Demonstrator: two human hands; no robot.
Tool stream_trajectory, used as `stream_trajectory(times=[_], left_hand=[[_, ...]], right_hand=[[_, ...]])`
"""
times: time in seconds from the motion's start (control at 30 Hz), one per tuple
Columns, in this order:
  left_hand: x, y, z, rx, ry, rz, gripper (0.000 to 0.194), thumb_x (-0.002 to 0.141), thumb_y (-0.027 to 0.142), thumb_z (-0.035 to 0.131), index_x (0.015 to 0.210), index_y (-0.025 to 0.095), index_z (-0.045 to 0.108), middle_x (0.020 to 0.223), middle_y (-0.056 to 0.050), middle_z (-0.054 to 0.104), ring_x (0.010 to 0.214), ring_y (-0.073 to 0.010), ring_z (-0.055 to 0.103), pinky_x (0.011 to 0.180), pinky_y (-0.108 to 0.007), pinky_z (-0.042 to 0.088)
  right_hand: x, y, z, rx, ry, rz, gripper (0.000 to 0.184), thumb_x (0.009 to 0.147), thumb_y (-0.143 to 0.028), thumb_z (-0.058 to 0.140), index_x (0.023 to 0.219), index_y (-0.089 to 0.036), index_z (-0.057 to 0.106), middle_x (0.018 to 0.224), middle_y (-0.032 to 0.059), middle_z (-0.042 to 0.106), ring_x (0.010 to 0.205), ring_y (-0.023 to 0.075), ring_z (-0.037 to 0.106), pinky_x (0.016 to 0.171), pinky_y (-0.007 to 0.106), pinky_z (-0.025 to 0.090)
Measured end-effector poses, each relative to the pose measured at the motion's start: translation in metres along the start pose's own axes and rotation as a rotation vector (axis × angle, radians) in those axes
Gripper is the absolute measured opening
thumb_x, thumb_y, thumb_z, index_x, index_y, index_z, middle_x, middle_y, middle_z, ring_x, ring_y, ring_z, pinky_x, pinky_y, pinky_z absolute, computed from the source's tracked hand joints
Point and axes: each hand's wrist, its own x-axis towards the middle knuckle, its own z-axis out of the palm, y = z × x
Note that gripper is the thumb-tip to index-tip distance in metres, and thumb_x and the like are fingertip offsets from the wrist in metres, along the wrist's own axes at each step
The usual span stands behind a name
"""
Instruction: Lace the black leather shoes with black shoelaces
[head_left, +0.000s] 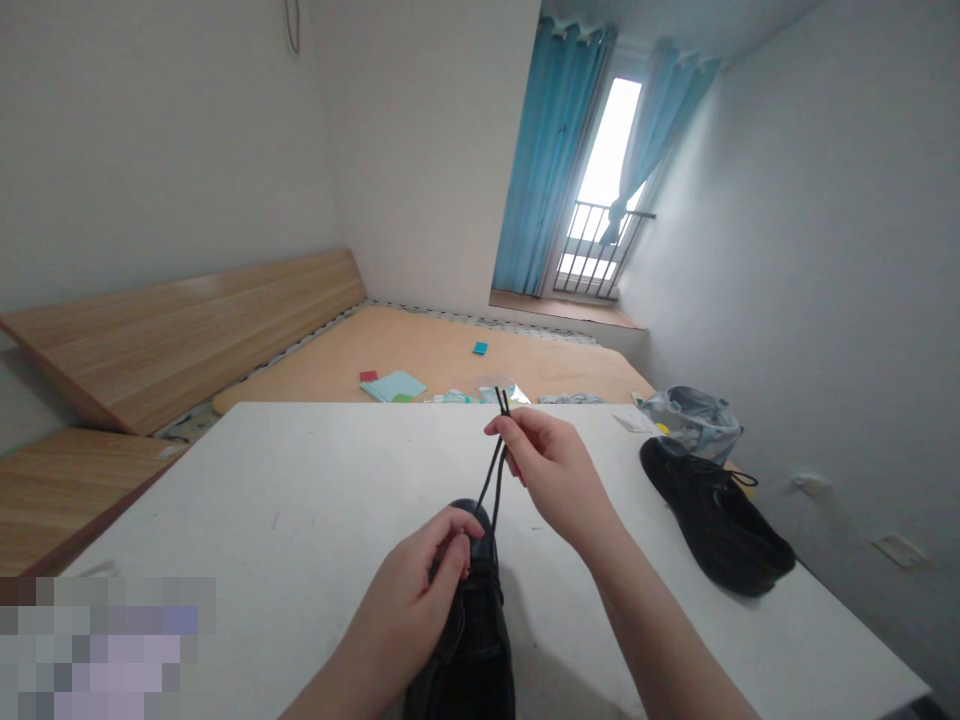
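A black lace-up shoe (474, 655) sits on the white table in front of me, its rounded end pointing away. From it two strands of black shoelace (498, 492) run up, drawn taut, into my right hand (551, 465). Thumb and fingers of that hand pinch the strands together, with the tips sticking out above. Over the left side of the shoe, my left hand (424, 570) has its thumb and fingers curled together beside the laces. Whatever lies between those fingertips is hidden. A second black shoe (716, 520), its lace tied in a bow, stands on the right.
Beyond the white table (322, 490) lies a bed surface (420, 335) with a blue square (480, 348) and light green items (394, 386). A clear plastic bag (694, 420) rests behind the second shoe. Walls rise left and right; blue curtains (551, 160) frame the window.
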Motion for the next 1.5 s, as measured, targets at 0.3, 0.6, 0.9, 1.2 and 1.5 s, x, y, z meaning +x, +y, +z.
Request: stream_trajectory(times=[0.3,0.6,0.9,1.2,1.5], left_hand=[[0.003,0.001,0.002,-0.221,-0.030,-0.093,0.037,0.092,0.049,0.039,0.071,0.021,0.050,0.065,0.002,0.054,0.065,-0.0166,0.052,0.064,-0.027,0.039],[0.013,-0.004,-0.004,-0.616,0.073,-0.296,0.039,0.077,0.058,0.059,0.071,0.020,0.050,0.057,0.003,0.060,0.058,-0.0151,0.059,0.063,-0.026,0.045],[0.010,0.002,-0.008,-1.048,0.003,-0.560,0.019,0.093,0.031,0.047,0.082,0.018,0.056,0.060,-0.001,0.065,0.055,-0.0132,0.059,0.059,-0.023,0.047],[0.016,0.004,-0.012,-1.182,0.154,-0.699,0.019,0.099,0.020,0.037,0.089,0.018,0.054,0.061,-0.004,0.067,0.050,-0.0135,0.062,0.057,-0.024,0.051],[0.014,0.005,-0.010,-1.187,0.184,-0.660,0.018,0.099,0.017,0.038,0.086,0.020,0.050,0.063,-0.003,0.068,0.053,-0.0131,0.063,0.059,-0.024,0.051]], right_hand=[[0.002,0.015,-0.001,0.347,-0.136,0.216,0.030,0.081,-0.046,0.061,0.084,-0.016,0.060,0.075,0.0047,0.072,0.052,0.0120,0.064,0.045,0.021,0.035],[-0.033,0.053,-0.040,0.441,-0.438,0.329,0.040,0.079,-0.053,0.068,0.072,-0.014,0.065,0.066,0.0084,0.074,0.053,0.0142,0.065,0.047,0.021,0.037],[-0.073,0.051,-0.009,0.503,-0.816,0.365,0.039,0.089,-0.049,0.058,0.095,-0.013,0.073,0.089,0.0113,0.077,0.050,0.0061,0.052,0.046,0.018,0.033],[-0.066,0.052,0.000,0.766,-0.406,0.452,0.054,0.073,-0.042,0.080,0.116,-0.016,0.060,0.086,0.0084,0.077,0.047,0.0069,0.055,0.049,0.020,0.037],[-0.061,0.075,-0.019,0.484,-0.406,0.505,0.035,0.072,-0.045,0.078,0.084,-0.013,0.071,0.079,0.0100,0.076,0.059,0.0135,0.063,0.054,0.024,0.035]])
